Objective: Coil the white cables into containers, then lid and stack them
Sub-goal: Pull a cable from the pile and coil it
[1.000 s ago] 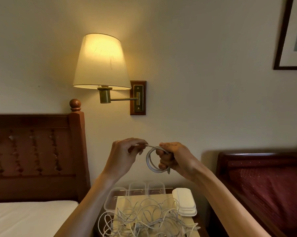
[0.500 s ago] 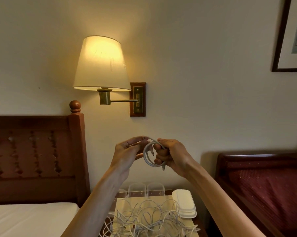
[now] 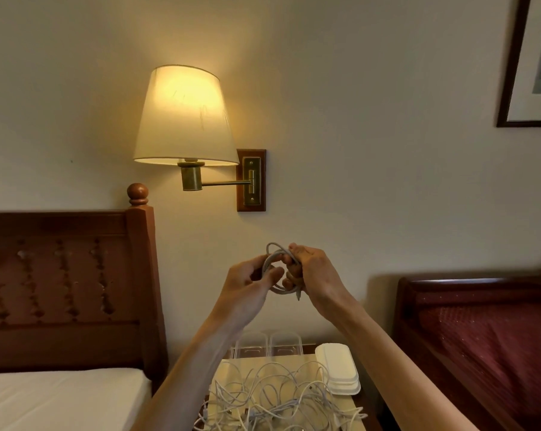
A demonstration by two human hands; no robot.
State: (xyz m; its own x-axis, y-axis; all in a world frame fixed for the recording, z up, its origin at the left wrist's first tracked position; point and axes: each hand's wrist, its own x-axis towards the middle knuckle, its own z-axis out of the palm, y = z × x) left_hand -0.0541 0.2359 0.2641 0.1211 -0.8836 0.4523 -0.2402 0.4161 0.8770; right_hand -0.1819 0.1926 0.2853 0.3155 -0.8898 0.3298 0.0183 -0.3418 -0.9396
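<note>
Step in hand: coiling one white cable, held in air above desk, not yet boxed.

Left hand [image 3: 247,281]: grip loose, fingers lightly curled, fingertips steadying left side of coil [image 3: 277,270].

Right hand [image 3: 312,270]: grip closed round coil's right side, plug end hanging below fist.

Next move, likely: tuck loose end, lower coil into clear container [image 3: 283,345] without it springing open.

Counts: one coil in hands; two clear containers visible, maybe more hidden behind arm; one lid stack [image 3: 337,371], about three lids; cable tangle [image 3: 278,399] on desk [image 3: 306,359], number uncountable.

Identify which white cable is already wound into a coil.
The coiled cable held up between the left hand and right hand. The other cables lie loose and tangled on the table below.
</note>
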